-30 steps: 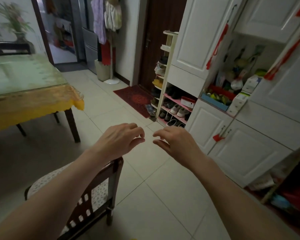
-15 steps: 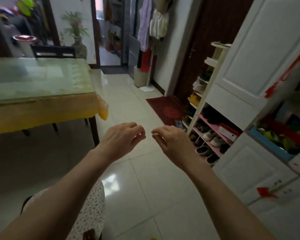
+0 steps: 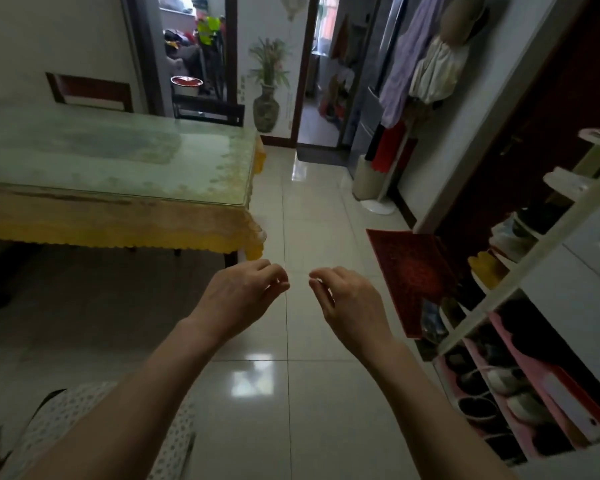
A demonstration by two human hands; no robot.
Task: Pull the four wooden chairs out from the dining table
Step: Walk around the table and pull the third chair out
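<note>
Change since earlier: view has swung left, so the dining table (image 3: pixel 118 161) now fills the upper left and more of its far side shows; the near chair's back has left the frame.
Pulled-out chair (image 3: pixel 84 420): lower left, only its dotted seat cushion shows, well apart from the table, so probably already drawn out.
Far chairs: one chair back (image 3: pixel 90 93) at upper left and a second chair back (image 3: pixel 208 110) right of it, both tucked against the table's far edge, likely still to pull.
Left hand (image 3: pixel 239 296): centre, raised over bare floor, fingers loosely curled, grasping nothing.
Right hand (image 3: pixel 350 303): just right of it, likewise loose and empty; both seem carried forward between chairs.
Shoe rack (image 3: pixel 499 327): right edge, narrowing the walkway.
Next step, as a judgement: walk round the table's right end to the far chairs.
</note>
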